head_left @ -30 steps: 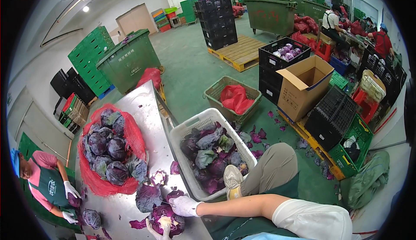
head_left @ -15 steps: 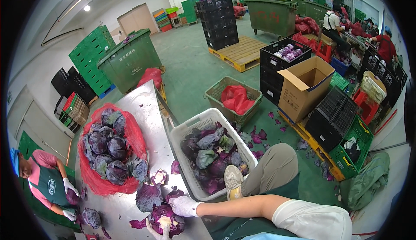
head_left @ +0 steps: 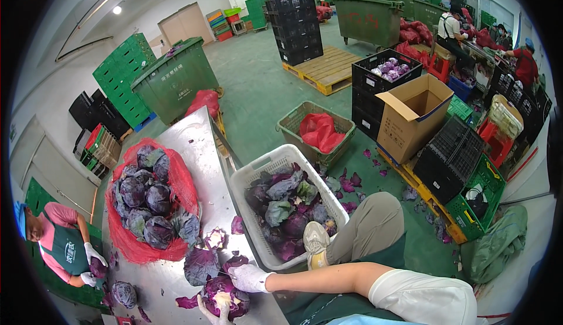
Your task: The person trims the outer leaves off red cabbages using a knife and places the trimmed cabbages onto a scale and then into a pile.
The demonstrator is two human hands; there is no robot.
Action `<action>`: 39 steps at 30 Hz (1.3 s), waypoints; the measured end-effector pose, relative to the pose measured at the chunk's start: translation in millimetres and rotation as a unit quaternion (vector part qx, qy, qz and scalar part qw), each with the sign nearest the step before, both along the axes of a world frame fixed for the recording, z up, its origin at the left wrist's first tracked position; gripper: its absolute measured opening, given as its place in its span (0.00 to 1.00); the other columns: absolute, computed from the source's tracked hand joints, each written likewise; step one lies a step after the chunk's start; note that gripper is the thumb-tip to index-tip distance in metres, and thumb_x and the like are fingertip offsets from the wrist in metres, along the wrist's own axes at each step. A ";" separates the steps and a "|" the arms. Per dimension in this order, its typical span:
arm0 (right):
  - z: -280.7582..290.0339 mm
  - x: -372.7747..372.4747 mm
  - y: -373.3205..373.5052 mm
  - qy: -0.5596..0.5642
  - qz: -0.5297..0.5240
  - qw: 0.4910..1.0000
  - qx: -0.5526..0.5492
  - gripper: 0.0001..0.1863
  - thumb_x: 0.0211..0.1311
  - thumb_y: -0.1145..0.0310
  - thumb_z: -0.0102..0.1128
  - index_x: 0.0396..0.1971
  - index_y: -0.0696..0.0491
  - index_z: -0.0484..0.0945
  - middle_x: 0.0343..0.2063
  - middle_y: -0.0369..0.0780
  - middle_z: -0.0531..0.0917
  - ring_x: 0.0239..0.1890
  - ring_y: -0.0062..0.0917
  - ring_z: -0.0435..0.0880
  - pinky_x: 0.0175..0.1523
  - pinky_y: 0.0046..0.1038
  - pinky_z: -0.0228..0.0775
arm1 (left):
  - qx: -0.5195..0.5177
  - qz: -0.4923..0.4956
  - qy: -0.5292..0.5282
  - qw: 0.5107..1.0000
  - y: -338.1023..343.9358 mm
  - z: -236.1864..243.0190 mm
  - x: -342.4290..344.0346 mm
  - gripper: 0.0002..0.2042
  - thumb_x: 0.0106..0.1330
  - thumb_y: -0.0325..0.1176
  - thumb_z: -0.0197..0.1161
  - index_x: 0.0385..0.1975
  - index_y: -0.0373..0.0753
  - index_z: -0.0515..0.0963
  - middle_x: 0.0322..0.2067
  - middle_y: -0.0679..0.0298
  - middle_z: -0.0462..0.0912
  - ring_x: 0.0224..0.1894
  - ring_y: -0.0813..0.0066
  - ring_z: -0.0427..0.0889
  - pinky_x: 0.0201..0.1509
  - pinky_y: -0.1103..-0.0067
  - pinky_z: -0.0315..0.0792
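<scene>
My left hand (head_left: 210,308), in a white glove, grips a trimmed purple cabbage (head_left: 231,296) with a pale cut core, low on the steel table (head_left: 161,295). My gloved right hand (head_left: 245,277) is closed at the cabbage's upper right, beside loose purple leaves (head_left: 234,261); what its fingers hold is too small to make out. A large dark leaf (head_left: 199,263) lies above. A red mesh sack (head_left: 123,237) of cabbages lies on the table's left. A white crate (head_left: 243,196) of cabbages and leaves stands right of the table, beside my bent leg.
A co-worker (head_left: 64,249) at the left holds a cabbage. Beyond are a crate with red bags (head_left: 321,133), a cardboard box (head_left: 404,131), stacked black crates (head_left: 366,108), pallets (head_left: 319,73) and green bins (head_left: 170,84). More workers (head_left: 451,38) are at the back right.
My hands and the cabbage have barely moved. The co-worker's lower hand has shifted slightly upward. The view has tilted very slightly.
</scene>
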State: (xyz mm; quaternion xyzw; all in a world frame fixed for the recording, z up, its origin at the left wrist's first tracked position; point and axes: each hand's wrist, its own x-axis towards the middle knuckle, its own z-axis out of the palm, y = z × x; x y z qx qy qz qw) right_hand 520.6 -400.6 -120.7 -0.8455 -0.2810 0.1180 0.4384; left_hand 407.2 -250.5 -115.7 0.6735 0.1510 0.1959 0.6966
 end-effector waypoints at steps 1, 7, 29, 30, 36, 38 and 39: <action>-0.9 0.6 -0.4 -0.002 0.005 1.000 -0.002 0.10 0.58 0.66 0.46 0.34 0.56 0.72 0.29 0.50 0.80 0.33 0.46 0.79 0.39 0.43 0.70 | -0.002 0.000 0.001 1.000 -0.9 -0.3 0.8 0.42 0.47 0.29 0.68 0.65 0.45 0.54 0.61 0.54 0.56 0.62 0.59 0.60 0.66 0.66 0.55; -4.1 0.3 0.1 0.001 -0.002 1.000 0.012 0.10 0.58 0.67 0.46 0.33 0.56 0.72 0.28 0.50 0.79 0.33 0.46 0.79 0.39 0.43 0.70 | -0.012 0.010 0.001 1.000 -0.9 -1.1 0.2 0.41 0.47 0.28 0.68 0.65 0.46 0.54 0.61 0.54 0.57 0.62 0.59 0.61 0.65 0.66 0.56; 4.0 2.6 -4.5 0.021 0.015 1.000 0.000 0.14 0.60 0.63 0.45 0.37 0.58 0.72 0.31 0.52 0.80 0.36 0.47 0.79 0.43 0.43 0.69 | 0.093 -0.018 -0.028 0.995 -5.3 9.6 6.3 0.36 0.50 0.34 0.69 0.59 0.34 0.58 0.53 0.51 0.66 0.52 0.61 0.70 0.55 0.69 0.68; 7.6 0.8 -5.9 0.042 0.009 0.999 -0.004 0.17 0.61 0.59 0.45 0.38 0.59 0.72 0.33 0.53 0.80 0.38 0.47 0.79 0.44 0.43 0.69 | 0.085 -0.020 -0.032 0.996 -6.0 9.5 4.7 0.36 0.51 0.35 0.68 0.59 0.34 0.58 0.54 0.51 0.66 0.53 0.61 0.69 0.56 0.69 0.68; -4.1 -8.7 3.5 0.081 -0.004 0.993 0.091 0.30 0.58 0.42 0.51 0.39 0.59 0.72 0.36 0.52 0.79 0.41 0.44 0.78 0.46 0.39 0.69 | -0.042 0.010 0.005 0.999 -21.5 24.8 -2.4 0.39 0.51 0.32 0.67 0.63 0.44 0.55 0.60 0.55 0.58 0.60 0.59 0.62 0.63 0.66 0.60; 5.0 -2.2 1.7 0.135 0.026 0.984 0.113 0.24 0.59 0.48 0.53 0.37 0.57 0.73 0.34 0.49 0.79 0.38 0.42 0.78 0.43 0.36 0.70 | -0.064 0.021 0.011 0.998 -17.5 27.6 -9.1 0.41 0.50 0.33 0.68 0.65 0.44 0.53 0.62 0.57 0.56 0.63 0.59 0.59 0.65 0.66 0.57; -9.3 -1.3 4.0 0.152 0.039 0.981 0.118 0.19 0.60 0.53 0.54 0.36 0.56 0.73 0.32 0.47 0.78 0.35 0.40 0.77 0.41 0.35 0.71 | -0.059 0.016 0.004 0.998 -16.4 26.4 -6.8 0.43 0.49 0.34 0.69 0.65 0.41 0.52 0.62 0.59 0.55 0.63 0.60 0.58 0.66 0.67 0.56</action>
